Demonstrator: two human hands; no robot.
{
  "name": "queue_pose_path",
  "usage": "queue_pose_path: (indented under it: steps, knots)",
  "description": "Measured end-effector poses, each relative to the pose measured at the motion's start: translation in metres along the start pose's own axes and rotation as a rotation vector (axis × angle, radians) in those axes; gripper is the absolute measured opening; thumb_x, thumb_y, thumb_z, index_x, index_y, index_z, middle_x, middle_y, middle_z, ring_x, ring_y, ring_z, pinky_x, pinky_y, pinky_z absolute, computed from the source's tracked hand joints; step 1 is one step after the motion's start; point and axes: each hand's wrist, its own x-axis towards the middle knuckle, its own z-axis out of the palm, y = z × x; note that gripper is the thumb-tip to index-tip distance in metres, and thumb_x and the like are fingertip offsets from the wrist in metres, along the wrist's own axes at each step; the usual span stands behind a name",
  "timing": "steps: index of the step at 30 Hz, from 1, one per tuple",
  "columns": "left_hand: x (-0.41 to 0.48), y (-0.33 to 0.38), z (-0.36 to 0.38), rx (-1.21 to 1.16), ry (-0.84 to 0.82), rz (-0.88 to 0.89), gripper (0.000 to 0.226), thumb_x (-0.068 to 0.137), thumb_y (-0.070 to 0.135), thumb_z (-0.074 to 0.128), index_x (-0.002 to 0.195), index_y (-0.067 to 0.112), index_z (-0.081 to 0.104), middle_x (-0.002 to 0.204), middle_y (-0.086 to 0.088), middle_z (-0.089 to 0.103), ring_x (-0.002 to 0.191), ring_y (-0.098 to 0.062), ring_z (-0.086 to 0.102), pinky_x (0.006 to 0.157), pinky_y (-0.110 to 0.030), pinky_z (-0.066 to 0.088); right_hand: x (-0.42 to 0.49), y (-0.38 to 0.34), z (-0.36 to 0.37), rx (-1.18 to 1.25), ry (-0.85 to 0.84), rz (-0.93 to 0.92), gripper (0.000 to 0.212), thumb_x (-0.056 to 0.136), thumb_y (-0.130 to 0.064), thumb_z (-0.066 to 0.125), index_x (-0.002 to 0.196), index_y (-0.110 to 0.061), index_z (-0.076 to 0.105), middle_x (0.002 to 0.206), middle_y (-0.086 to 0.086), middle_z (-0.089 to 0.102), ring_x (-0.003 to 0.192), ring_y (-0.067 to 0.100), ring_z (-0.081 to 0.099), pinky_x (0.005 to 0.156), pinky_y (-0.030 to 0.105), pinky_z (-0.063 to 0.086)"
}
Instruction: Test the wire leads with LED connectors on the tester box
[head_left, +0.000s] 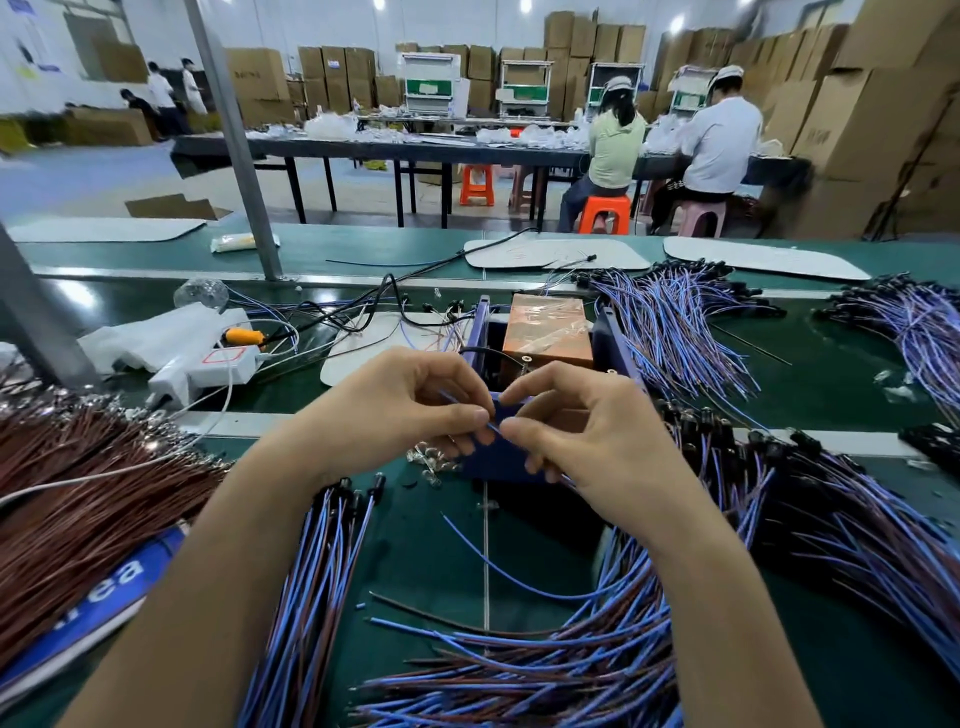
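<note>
My left hand (415, 410) and my right hand (576, 431) meet above the blue tester box (498, 457), each pinching the same thin blue wire lead (493, 427) between thumb and fingers. The box has blue side plates and a copper-coloured block (548, 332) wrapped in film behind it. Under my wrists lies a spread of blue and brown leads (545, 660). A second bunch with black connectors (322, 561) lies below my left forearm. Small clear LEDs (431, 460) sit loose beside the box.
A thick pile of brown wires (78, 499) covers the left. More blue lead bundles (685, 322) fan out at right and far right. A white power strip (218, 364) with cables lies at left. Two people sit at a far table among stacked cartons.
</note>
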Motion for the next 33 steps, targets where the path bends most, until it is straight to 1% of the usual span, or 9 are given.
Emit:
queue_pose_path:
  steps: [4,9,13,15,17,19,22,29,33]
  knots:
    - [0.004,0.001,0.011,-0.180,0.092,0.017,0.005,0.083,0.002,0.066,0.083,0.007,0.065,0.072,-0.009,0.071,0.061,-0.011,0.065,0.061,-0.019,0.055,0.001,0.002,0.000,-0.012,0.052,-0.020,0.020,0.083,-0.005,0.071,0.075,-0.022,0.065,0.062,-0.004,0.064,0.049,0.010,0.058,0.045,0.018,0.043]
    - [0.010,-0.004,0.028,-0.384,0.121,-0.071,0.006,0.085,0.008,0.063,0.080,0.011,0.063,0.067,0.000,0.068,0.061,-0.010,0.065,0.058,-0.020,0.055,0.002,0.005,-0.005,0.022,0.089,-0.009,0.016,0.086,-0.002,0.068,0.080,-0.017,0.064,0.061,-0.006,0.064,0.047,0.013,0.058,0.044,0.019,0.044]
    - [0.015,-0.011,0.039,-0.481,0.119,-0.144,0.009,0.089,0.006,0.060,0.080,0.009,0.060,0.072,-0.005,0.072,0.055,-0.009,0.064,0.053,-0.019,0.053,0.003,0.011,-0.012,-0.010,0.151,0.057,0.021,0.084,0.003,0.065,0.079,-0.017,0.061,0.058,-0.001,0.061,0.043,0.015,0.058,0.043,0.022,0.045]
    - [0.017,-0.015,0.043,-0.477,0.119,-0.188,0.010,0.090,0.008,0.060,0.080,0.010,0.060,0.072,-0.005,0.073,0.052,-0.007,0.062,0.053,-0.018,0.053,0.003,0.015,-0.017,-0.095,0.208,0.083,0.024,0.081,0.005,0.062,0.076,-0.018,0.061,0.055,0.000,0.061,0.041,0.014,0.058,0.043,0.024,0.045]
    - [0.019,-0.019,0.047,-0.444,0.105,-0.235,0.010,0.091,0.012,0.060,0.081,0.010,0.063,0.071,-0.002,0.072,0.051,-0.005,0.060,0.052,-0.017,0.052,0.002,0.021,-0.025,-0.176,0.249,0.137,0.024,0.080,0.005,0.060,0.075,-0.018,0.061,0.050,-0.002,0.062,0.039,0.011,0.058,0.042,0.021,0.044]
    - [0.020,-0.024,0.049,-0.404,0.089,-0.277,0.012,0.092,0.015,0.060,0.084,0.009,0.067,0.069,0.001,0.071,0.050,-0.003,0.058,0.052,-0.015,0.050,0.002,0.027,-0.031,-0.209,0.253,0.214,0.022,0.080,0.006,0.059,0.075,-0.015,0.061,0.046,-0.003,0.061,0.036,0.009,0.057,0.039,0.016,0.042]
    - [0.021,-0.029,0.053,-0.358,0.084,-0.312,0.016,0.093,0.015,0.059,0.086,0.007,0.070,0.067,0.002,0.069,0.048,-0.003,0.056,0.051,-0.015,0.049,0.002,0.033,-0.036,-0.226,0.268,0.296,0.019,0.081,0.007,0.056,0.076,-0.011,0.061,0.043,0.002,0.062,0.033,0.010,0.055,0.038,0.014,0.041]
    - [0.023,-0.032,0.053,-0.297,0.089,-0.318,0.017,0.094,0.014,0.058,0.087,0.007,0.072,0.067,0.000,0.069,0.047,-0.004,0.055,0.052,-0.016,0.049,0.002,0.036,-0.037,-0.244,0.227,0.393,0.013,0.082,0.006,0.054,0.080,-0.005,0.061,0.043,0.006,0.062,0.037,0.018,0.061,0.039,0.018,0.044]
    - [0.023,-0.033,0.052,-0.285,0.070,-0.324,0.017,0.094,0.014,0.058,0.086,0.006,0.072,0.067,-0.001,0.069,0.046,-0.005,0.054,0.050,-0.016,0.047,0.001,0.035,-0.038,-0.238,0.208,0.415,0.012,0.086,0.001,0.055,0.081,-0.006,0.063,0.044,0.007,0.063,0.039,0.019,0.063,0.044,0.020,0.050]
